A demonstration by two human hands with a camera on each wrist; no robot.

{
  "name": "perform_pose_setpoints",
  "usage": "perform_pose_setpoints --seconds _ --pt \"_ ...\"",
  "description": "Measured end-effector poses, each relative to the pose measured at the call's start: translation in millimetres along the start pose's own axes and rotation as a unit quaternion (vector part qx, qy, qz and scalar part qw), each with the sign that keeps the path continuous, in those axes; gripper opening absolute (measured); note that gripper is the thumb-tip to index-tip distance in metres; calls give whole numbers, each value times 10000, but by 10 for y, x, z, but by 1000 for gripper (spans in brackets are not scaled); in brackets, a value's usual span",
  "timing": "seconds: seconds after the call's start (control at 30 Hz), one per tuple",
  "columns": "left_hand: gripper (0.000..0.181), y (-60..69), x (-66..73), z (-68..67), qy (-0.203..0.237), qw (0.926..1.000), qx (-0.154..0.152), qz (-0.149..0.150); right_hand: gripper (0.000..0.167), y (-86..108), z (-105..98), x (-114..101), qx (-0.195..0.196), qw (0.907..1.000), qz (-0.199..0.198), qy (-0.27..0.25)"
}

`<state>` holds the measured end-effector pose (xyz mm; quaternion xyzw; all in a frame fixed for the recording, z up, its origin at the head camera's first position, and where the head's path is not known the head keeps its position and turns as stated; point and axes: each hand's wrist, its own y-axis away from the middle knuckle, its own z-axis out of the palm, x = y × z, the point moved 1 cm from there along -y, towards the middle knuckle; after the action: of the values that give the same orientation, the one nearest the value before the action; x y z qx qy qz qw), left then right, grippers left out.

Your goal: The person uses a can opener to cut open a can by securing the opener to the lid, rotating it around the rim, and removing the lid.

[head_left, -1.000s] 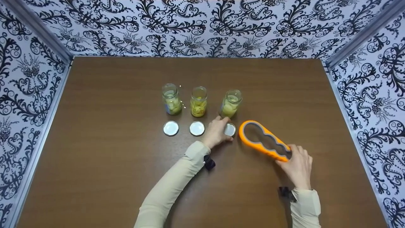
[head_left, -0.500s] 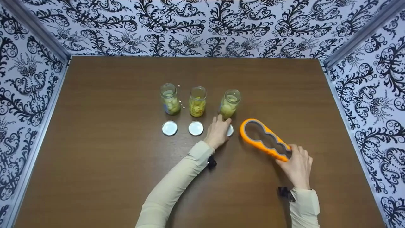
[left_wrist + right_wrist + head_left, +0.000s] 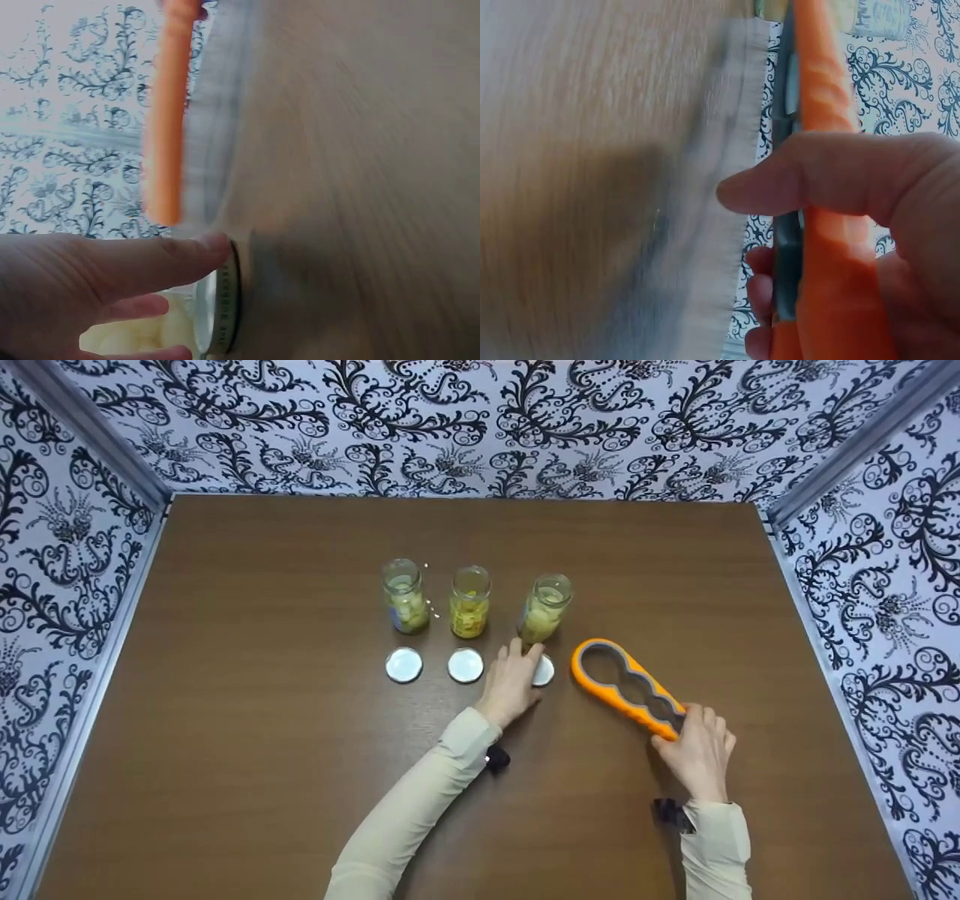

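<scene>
My left hand point(image 3: 510, 684) is beside the rightmost jar lid point(image 3: 542, 670), which lies white side up on the table. In the left wrist view the thumb reaches the rim of that lid point(image 3: 219, 304), with the other fingers apart and fairly straight. Just behind is an uncapped glass jar point(image 3: 545, 609) of pale, rounded pieces in liquid. My right hand point(image 3: 697, 751) grips the narrow end of an orange jar opener point(image 3: 628, 703) with a grey, scalloped inner edge. The thumb lies across the opener point(image 3: 829, 262) in the right wrist view.
Two more uncapped jars stand to the left, one with green contents point(image 3: 407, 604), one with yellow pieces point(image 3: 470, 611). Two white-sided lids, a left one point(image 3: 404, 665) and a middle one point(image 3: 466, 665), lie before them. Patterned walls point(image 3: 480, 427) border the wooden table point(image 3: 262, 697).
My left hand moves over the rightmost lid, then shifts slightly left and toward me, uncovering more of it. My right hand keeps its grip on the jar opener, moving only slightly.
</scene>
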<state>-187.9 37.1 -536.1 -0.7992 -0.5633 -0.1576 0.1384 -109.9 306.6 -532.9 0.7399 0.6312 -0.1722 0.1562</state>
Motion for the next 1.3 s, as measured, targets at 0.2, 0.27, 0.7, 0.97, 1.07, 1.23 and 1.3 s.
perform_pose_setpoints --seconds 0.2,0.27,0.7,0.97,1.07,1.23,1.3 --pt "63 192 -46 -72 100 9999 -15 -5 57 -35 38 -33 -112 9999 43 30" --pt "63 254 -63 -96 138 9999 12 -11 57 -53 54 -54 -87 10000 19 45" --pt "60 641 -181 -214 490 9983 308 45 57 -129 121 -153 -51 9999 -84 -21" --pt "58 847 -294 -258 834 9952 501 -85 58 -154 118 -180 -7 9999 -77 -80" --pt "59 907 -341 -287 946 9935 603 -170 58 -163 123 -187 26 9999 -91 -92" --pt "61 1016 -414 -301 1064 9914 672 -354 58 -172 135 -192 49 9999 -54 -84" --pt "61 1060 -448 -289 1076 9912 659 -398 58 -175 143 -202 16 10000 -32 -67"
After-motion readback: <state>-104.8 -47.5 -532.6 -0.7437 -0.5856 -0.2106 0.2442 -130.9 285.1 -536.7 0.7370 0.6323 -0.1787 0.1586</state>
